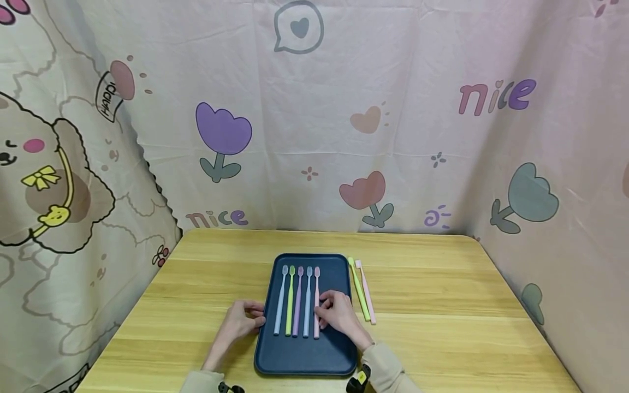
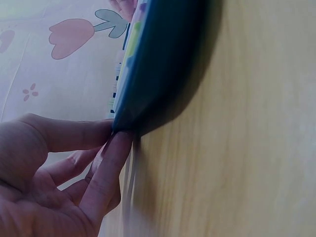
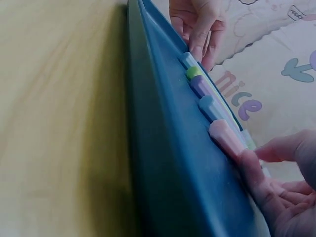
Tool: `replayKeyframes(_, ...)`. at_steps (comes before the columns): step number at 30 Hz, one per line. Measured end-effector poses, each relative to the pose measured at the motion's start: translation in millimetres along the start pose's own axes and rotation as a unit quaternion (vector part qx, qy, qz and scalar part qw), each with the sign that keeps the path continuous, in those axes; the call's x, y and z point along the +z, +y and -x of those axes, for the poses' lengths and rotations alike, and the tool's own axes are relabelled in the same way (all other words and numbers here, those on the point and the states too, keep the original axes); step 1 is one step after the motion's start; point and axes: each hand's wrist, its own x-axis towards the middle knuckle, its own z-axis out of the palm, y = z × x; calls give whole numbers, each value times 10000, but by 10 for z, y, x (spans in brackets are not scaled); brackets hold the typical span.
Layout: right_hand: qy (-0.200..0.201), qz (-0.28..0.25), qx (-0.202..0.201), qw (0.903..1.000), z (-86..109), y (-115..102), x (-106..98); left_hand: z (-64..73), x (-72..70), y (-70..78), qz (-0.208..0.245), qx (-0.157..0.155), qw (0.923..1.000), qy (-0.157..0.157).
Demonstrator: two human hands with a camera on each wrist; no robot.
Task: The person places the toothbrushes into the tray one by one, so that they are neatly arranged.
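Observation:
A dark blue tray lies on the table with a row of toothbrushes in it, heads pointing away from me. From left to right they are light blue, green, purple, blue and pink. My left hand pinches the tray's left rim between thumb and finger, as the left wrist view shows closely. Over the tray's right side, my right hand pinches the pink toothbrush at its handle. In the right wrist view its handle end sticks out past the fingertips.
Just right of the tray, a green toothbrush and another pink toothbrush lie side by side on the wooden table. A printed curtain hangs behind the table's far edge and along both sides.

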Motion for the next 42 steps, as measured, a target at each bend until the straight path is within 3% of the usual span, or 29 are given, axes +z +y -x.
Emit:
replayKeyframes(3, 62, -101, -112, 9999, 16, 29, -36, 1, 1, -9, 6, 3, 10000, -3)
replayKeyframes(7, 365, -334, -266, 9984, 77, 97, -239, -5, 6, -22, 71, 38, 10000, -23)
replayKeyframes(13, 1661, -421, -264, 9849, 124, 334, -697, -17, 4, -24, 143, 17, 9999, 10)
replayKeyframes(16, 2005, -260, -131, 9793, 136, 457, -864, -16, 0, -16, 145, 7, 9999, 11)
replayKeyframes(23, 1928, -67, -5, 9812, 141, 594, -1010, -7, -1, -6, 111, -9, 9999, 2)
replayKeyframes(42, 1638, 104, 430, 9855, 136, 609, -1028, -16, 10, -8, 187, -52, 9998, 9)
